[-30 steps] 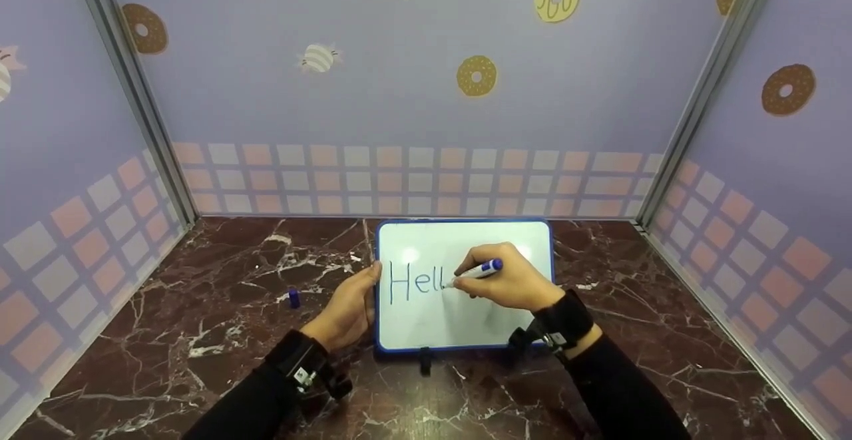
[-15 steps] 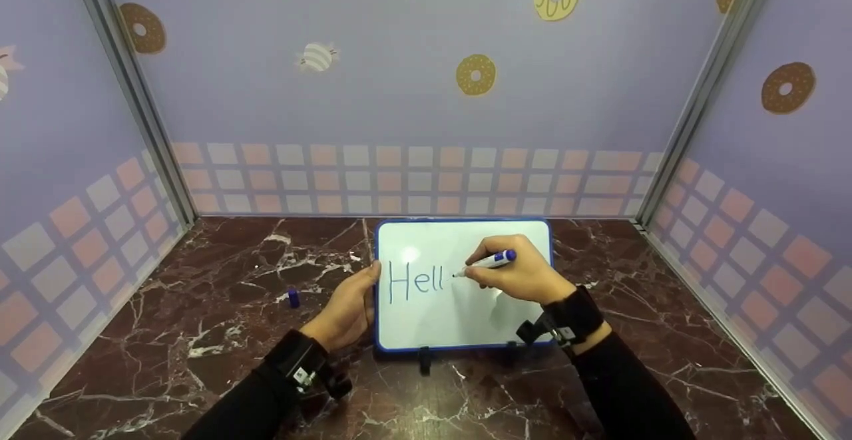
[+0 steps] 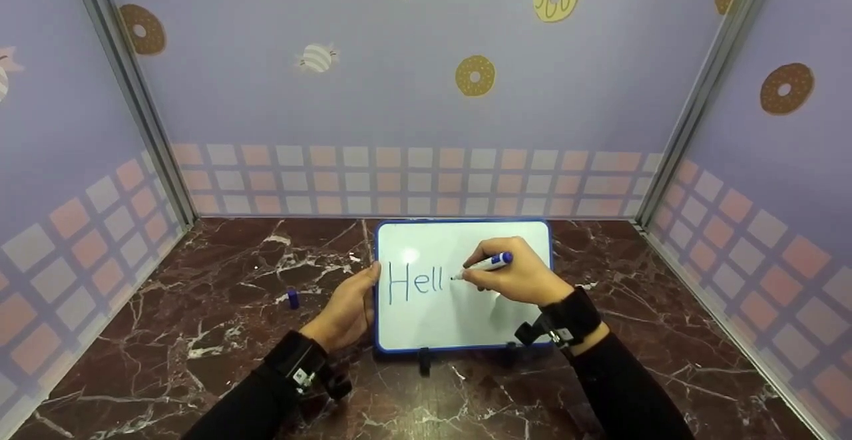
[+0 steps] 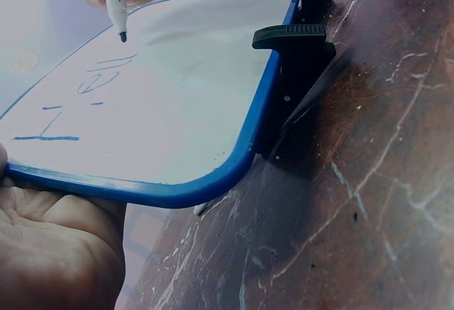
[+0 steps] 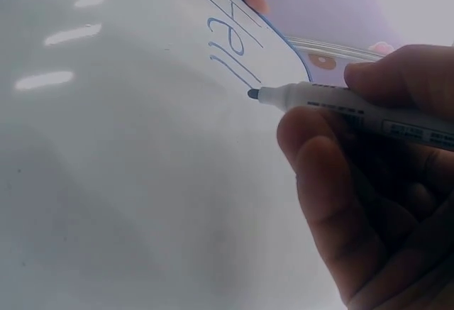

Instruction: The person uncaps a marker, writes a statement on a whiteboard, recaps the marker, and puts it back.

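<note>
A whiteboard (image 3: 426, 327) with a blue frame stands propped on black stand feet (image 3: 425, 361), bearing the blue letters "Hell". My left hand (image 3: 343, 310) grips its left edge, thumb at the front rim and fingers behind, mostly hidden. In my right hand (image 3: 522, 277) a white marker (image 3: 490, 263) with a blue end is pinched between thumb and fingers. Its dark tip (image 5: 253, 93) lies just right of the last letter; whether it touches the board I cannot tell. The left wrist view also shows the marker (image 4: 116, 8) over the board (image 4: 206, 62).
A blue marker cap (image 3: 293, 299) stands on the dark marbled table (image 3: 219, 340), left of my left hand. Behind the board rises a purple patterned wall (image 3: 399, 107), with side walls left and right joined by metal posts (image 3: 712, 87).
The marker tip has left the second "l" and moved slightly right with my right hand, then dipped a little down and left. My left hand keeps its place on the board.
</note>
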Available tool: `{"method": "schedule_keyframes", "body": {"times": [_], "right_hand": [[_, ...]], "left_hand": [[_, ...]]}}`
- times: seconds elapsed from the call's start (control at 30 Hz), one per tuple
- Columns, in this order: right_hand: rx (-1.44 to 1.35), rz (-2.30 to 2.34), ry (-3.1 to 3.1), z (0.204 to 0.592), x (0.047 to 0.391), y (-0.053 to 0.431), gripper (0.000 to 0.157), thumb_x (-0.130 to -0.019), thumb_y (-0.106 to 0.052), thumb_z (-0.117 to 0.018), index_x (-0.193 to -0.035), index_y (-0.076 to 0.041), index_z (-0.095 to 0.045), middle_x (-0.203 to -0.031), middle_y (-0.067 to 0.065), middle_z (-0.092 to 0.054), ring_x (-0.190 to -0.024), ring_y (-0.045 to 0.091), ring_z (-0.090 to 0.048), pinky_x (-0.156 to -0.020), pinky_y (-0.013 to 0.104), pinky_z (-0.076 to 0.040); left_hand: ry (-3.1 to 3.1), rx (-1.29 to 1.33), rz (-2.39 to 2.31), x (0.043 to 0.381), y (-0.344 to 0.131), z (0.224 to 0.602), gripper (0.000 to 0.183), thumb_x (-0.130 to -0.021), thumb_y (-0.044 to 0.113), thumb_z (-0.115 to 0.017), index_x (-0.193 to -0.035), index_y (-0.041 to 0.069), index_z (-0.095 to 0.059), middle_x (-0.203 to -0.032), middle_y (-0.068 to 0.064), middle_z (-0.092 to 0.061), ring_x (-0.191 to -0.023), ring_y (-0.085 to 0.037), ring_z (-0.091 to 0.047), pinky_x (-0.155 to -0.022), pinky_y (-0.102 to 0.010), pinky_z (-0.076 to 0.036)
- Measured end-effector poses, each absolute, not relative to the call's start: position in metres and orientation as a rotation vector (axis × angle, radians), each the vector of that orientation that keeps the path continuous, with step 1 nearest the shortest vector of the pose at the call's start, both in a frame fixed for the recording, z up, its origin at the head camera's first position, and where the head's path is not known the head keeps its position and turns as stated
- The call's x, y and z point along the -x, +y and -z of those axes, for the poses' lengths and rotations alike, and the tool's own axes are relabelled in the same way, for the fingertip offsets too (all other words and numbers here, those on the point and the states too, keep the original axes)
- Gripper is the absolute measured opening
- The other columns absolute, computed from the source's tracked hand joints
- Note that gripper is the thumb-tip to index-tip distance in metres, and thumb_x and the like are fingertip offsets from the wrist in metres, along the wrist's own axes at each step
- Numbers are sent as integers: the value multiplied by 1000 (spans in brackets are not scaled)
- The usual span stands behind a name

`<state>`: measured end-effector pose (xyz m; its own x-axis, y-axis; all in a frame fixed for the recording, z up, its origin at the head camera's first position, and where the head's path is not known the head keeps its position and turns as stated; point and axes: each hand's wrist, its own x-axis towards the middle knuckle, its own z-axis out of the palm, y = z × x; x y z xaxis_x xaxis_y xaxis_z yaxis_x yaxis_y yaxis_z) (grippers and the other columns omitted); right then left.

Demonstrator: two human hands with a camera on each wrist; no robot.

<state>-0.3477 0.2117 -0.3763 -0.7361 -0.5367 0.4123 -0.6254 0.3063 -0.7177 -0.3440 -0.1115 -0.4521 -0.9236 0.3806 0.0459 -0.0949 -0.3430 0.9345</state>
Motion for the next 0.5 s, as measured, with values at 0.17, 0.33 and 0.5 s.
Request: {"method": "schedule_keyframes", "body": {"times": [0.17,0.33,0.5], "right_hand": [[-1109,-1393,-2462,376,347,211,4,-100,-9,-85,-102,-6,-84,-101,4,-83,-72,19,-77,-65,30,-66],[-1124,-1365,-2460,376,347,211,5,-101,-11,-84,-103,-6,-84,-100,3,-82,-71,19,-76,-65,30,-65],[-1116,-1360,-2472,377,347,210,4,-100,-10,-85,-102,-7,-84,-98,2,-82,-70,20,-76,-63,29,-64]], "left_hand": [[1589,-380,-2326,344,-112,452,62,-124,39,-38,-163,-8,-38,-135,-15,-75,-118,-26,-75,-101,-46,-65],[1606,-388,-2313,344,-112,452,63,-123,41,-38,-165,-7,-37,-137,-15,-74,-120,-26,-75,-102,-45,-65],[1603,-370,-2321,343,-112,451,63,-123,40,-39,-165,-6,-37,-139,-17,-74,-119,-27,-76,-102,-46,-65]]}}
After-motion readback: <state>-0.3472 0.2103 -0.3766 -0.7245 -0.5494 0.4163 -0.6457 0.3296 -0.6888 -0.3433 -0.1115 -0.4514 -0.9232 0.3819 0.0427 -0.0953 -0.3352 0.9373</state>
